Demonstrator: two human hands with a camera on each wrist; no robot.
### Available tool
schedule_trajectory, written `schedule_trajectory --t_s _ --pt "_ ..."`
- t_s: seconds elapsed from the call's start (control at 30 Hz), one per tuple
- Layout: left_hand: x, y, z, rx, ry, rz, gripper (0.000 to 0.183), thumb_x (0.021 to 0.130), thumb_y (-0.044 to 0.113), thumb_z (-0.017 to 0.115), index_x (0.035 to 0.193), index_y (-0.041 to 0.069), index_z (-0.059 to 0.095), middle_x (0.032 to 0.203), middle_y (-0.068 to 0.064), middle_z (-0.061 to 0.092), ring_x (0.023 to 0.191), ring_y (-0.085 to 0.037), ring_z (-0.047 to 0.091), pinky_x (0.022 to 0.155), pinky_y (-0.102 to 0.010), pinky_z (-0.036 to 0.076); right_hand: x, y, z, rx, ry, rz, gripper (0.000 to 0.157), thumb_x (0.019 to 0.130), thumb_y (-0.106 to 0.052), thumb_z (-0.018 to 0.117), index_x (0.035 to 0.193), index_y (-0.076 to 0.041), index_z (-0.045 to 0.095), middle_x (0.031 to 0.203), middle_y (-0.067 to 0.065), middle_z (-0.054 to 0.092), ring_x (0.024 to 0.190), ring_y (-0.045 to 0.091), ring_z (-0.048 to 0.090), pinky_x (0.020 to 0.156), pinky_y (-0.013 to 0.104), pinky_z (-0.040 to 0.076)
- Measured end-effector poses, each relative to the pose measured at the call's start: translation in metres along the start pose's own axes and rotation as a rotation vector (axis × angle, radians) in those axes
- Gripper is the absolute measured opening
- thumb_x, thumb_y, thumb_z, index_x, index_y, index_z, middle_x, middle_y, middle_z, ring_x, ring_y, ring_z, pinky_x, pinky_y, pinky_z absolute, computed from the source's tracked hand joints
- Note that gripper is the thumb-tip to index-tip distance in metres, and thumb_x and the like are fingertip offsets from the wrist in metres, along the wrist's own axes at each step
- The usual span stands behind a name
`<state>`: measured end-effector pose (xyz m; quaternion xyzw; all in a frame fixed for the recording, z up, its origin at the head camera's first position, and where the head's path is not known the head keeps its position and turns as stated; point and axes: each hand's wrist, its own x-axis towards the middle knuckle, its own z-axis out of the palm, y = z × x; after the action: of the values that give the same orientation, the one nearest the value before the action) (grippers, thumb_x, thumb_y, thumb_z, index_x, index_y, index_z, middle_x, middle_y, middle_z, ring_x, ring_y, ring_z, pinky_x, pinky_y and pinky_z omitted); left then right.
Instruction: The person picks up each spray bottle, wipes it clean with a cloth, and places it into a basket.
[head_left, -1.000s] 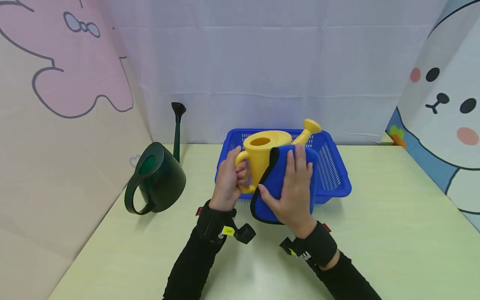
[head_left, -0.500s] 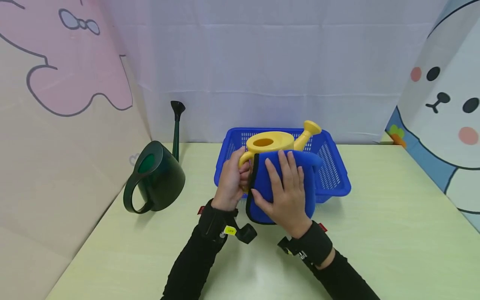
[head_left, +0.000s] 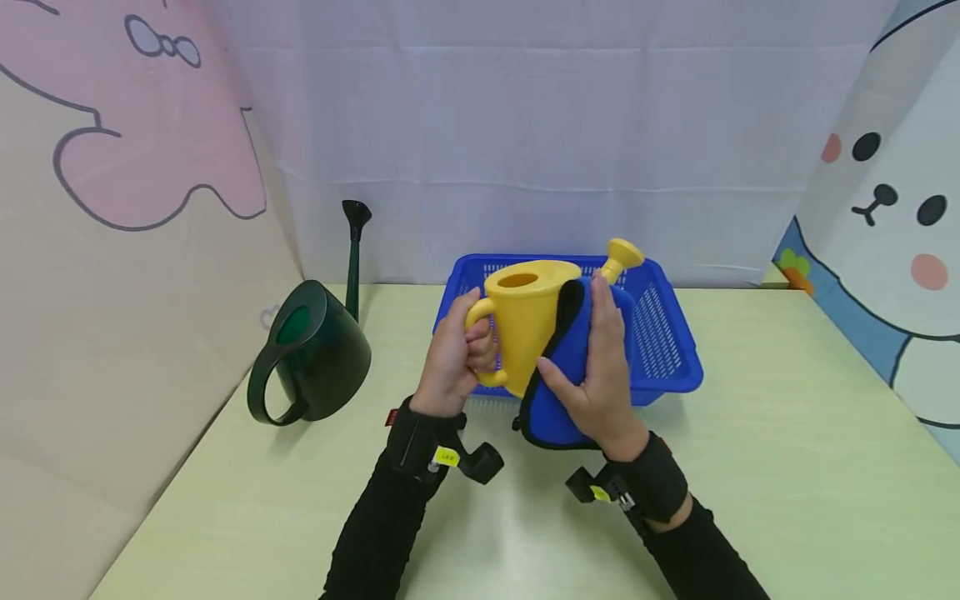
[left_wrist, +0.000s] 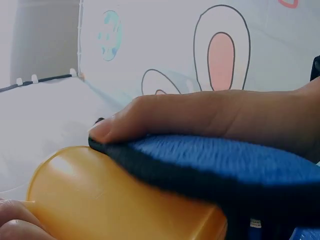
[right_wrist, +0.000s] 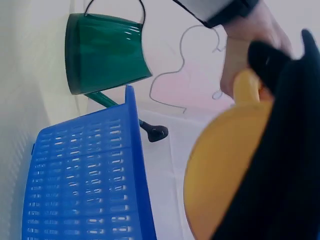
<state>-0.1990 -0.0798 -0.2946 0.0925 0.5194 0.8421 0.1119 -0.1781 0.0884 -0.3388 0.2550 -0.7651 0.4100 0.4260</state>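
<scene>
In the head view, my left hand (head_left: 453, 350) grips the handle of a yellow watering can (head_left: 521, 321), its fingers curled round it. A blue cloth with black edging (head_left: 562, 371) lies against the can's right side, hiding part of its body and spout. My right hand (head_left: 603, 379) presses flat on the cloth with straight fingers, the thumb apart on its left part. In the left wrist view, the right thumb (left_wrist: 175, 117) rests along the cloth's upper side, close over the yellow can. The right wrist view shows the can's rounded yellow base beside the dark cloth edge (right_wrist: 282, 165).
Behind the yellow can, a blue perforated basket (head_left: 681, 342) stands on the pale table (head_left: 787, 467). A dark green watering can (head_left: 333, 371) stands at the left, its long spout toward the back. Printed fabric walls (head_left: 540, 150) enclose the table's back and sides.
The right hand and cloth first slid left over the can's body, then back right, baring more of it. The yellow can has tilted slightly; the left hand keeps its grip on the handle.
</scene>
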Motion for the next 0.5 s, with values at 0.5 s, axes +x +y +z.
schedule_trajectory --t_s 0.5 --pt "0.005 -0.005 0.001 -0.037 -0.002 0.034 0.047 0.097 0.036 0.036 0.055 0.016 0.033 0.043 0.011 0.031 0.034 -0.003 0.026 0.037 -0.015 0.021 -0.014 -0.011 0.02 -0.383 -0.083 -0.328 0.066 0.089 -0.047 0.045 0.14 -0.006 0.035 0.149 0.014 0.027 0.141 0.03 0.017 0.115 0.047 0.001"
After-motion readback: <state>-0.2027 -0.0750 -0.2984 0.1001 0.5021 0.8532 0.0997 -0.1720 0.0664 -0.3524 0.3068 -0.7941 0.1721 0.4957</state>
